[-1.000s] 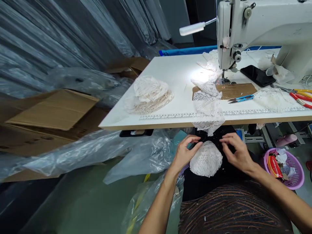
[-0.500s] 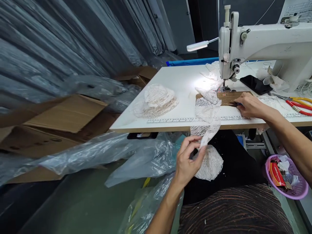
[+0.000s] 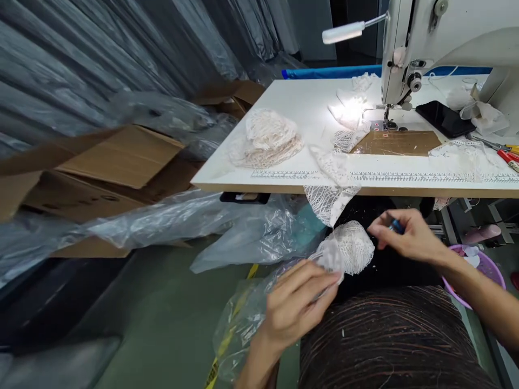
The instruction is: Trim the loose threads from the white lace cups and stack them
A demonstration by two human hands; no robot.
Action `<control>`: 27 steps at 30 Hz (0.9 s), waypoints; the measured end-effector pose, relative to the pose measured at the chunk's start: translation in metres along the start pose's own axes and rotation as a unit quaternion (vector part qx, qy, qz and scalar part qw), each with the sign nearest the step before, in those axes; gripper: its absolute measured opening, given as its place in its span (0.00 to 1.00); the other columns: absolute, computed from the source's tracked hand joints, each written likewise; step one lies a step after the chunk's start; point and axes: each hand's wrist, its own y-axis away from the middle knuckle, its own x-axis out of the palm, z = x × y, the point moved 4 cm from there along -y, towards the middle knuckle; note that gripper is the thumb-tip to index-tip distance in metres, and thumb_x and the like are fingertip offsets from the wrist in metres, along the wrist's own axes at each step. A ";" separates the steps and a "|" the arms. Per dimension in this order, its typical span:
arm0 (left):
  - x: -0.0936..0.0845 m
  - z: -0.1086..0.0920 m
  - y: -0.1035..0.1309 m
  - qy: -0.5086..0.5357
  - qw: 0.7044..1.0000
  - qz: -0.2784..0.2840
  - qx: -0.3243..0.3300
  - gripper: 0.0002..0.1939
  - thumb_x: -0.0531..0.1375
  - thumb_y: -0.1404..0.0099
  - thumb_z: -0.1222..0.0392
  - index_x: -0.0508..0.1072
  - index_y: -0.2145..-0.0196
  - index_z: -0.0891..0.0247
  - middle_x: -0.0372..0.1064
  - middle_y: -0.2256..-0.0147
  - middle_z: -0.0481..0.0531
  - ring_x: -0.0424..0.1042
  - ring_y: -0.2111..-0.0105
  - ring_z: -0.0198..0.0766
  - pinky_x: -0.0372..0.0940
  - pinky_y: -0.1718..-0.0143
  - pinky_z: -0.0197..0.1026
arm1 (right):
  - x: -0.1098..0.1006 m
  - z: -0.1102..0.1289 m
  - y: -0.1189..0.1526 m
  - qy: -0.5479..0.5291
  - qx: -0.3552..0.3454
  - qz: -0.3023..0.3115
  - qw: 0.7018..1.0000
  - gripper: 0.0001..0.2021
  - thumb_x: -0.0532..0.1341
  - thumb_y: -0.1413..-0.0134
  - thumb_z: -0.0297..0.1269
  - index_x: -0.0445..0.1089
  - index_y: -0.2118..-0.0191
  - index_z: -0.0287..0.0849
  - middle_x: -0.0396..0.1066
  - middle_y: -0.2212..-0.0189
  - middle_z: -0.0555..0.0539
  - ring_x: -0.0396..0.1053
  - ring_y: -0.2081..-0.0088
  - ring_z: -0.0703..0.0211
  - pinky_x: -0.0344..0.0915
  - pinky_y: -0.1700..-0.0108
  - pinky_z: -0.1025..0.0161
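Observation:
My left hand (image 3: pixel 300 302) pinches the end of a white lace piece (image 3: pixel 333 256) above my lap, left of a round lace bundle (image 3: pixel 354 247). To the right of that bundle, my right hand (image 3: pixel 405 235) is closed around a small dark tool with a blue part (image 3: pixel 396 226). A lace strip (image 3: pixel 330 200) hangs over the table's front edge between the hands, its lower tip just above the held piece. More lace (image 3: pixel 352 121) lies beside the sewing machine's needle (image 3: pixel 386 114).
The white table (image 3: pixel 227 162) carries a lace pile (image 3: pixel 271 138), a brown plate (image 3: pixel 397 143), a black phone (image 3: pixel 445 119) and red-handled pliers (image 3: pixel 508 159). Cardboard boxes (image 3: pixel 121 156) and plastic sheeting stand left; a purple basket (image 3: pixel 492 275) is low right.
My right hand has come off the table down to my lap, still holding the tool. My left hand has moved lower with lace. The view has tilted downward and moved closer.

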 end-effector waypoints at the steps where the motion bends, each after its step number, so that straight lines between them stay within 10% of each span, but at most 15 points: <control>1: 0.012 0.001 0.000 -0.015 0.999 0.023 0.017 0.12 0.63 0.39 0.74 0.75 0.60 0.61 0.73 0.73 0.48 0.70 0.76 0.34 0.67 0.75 0.40 | 0.014 -0.010 0.006 -0.028 0.042 0.032 0.998 0.18 0.61 0.44 0.51 0.69 0.75 0.42 0.64 0.83 0.53 0.58 0.80 0.68 0.57 0.79 0.67; 7: 0.052 0.019 0.003 0.023 0.998 0.029 0.046 0.02 0.64 0.36 0.66 0.75 0.66 0.61 0.70 0.74 0.46 0.69 0.74 0.33 0.65 0.69 0.38 | 0.053 -0.048 0.021 -0.101 0.192 0.082 0.973 0.21 0.63 0.52 0.56 0.66 0.75 0.40 0.62 0.82 0.54 0.57 0.84 0.70 0.51 0.83 0.69; 11: 0.056 0.064 0.004 0.145 0.981 -0.019 -0.124 0.14 0.64 0.37 0.47 0.77 0.65 0.62 0.72 0.64 0.54 0.72 0.63 0.41 0.67 0.60 0.43 | 0.052 -0.047 0.021 -0.091 0.168 0.097 0.977 0.18 0.61 0.48 0.50 0.61 0.77 0.42 0.58 0.83 0.56 0.56 0.83 0.70 0.52 0.81 0.69; 15: 0.077 0.096 0.006 0.350 0.882 0.073 -0.306 0.30 0.65 0.43 0.37 0.76 0.53 0.63 0.75 0.58 0.59 0.73 0.56 0.47 0.67 0.54 0.46 | 0.049 -0.041 0.022 -0.061 0.121 0.110 0.985 0.16 0.58 0.44 0.45 0.58 0.78 0.43 0.54 0.83 0.56 0.51 0.80 0.70 0.49 0.78 0.68; 19: 0.087 0.094 0.012 0.413 0.808 0.151 -0.391 0.26 0.69 0.47 0.40 0.80 0.60 0.66 0.77 0.68 0.55 0.73 0.71 0.38 0.65 0.70 0.37 | 0.043 -0.037 0.020 -0.029 0.084 0.110 0.990 0.14 0.56 0.41 0.42 0.60 0.76 0.42 0.53 0.80 0.56 0.49 0.78 0.69 0.50 0.75 0.67; 27: 0.066 0.088 0.021 0.352 0.817 0.068 -0.452 0.21 0.71 0.50 0.43 0.81 0.71 0.66 0.78 0.73 0.53 0.72 0.73 0.37 0.67 0.70 0.37 | 0.035 -0.047 -0.005 0.089 -0.023 0.050 0.995 0.24 0.46 0.32 0.52 0.71 0.62 0.40 0.67 0.72 0.49 0.62 0.72 0.63 0.59 0.67 0.65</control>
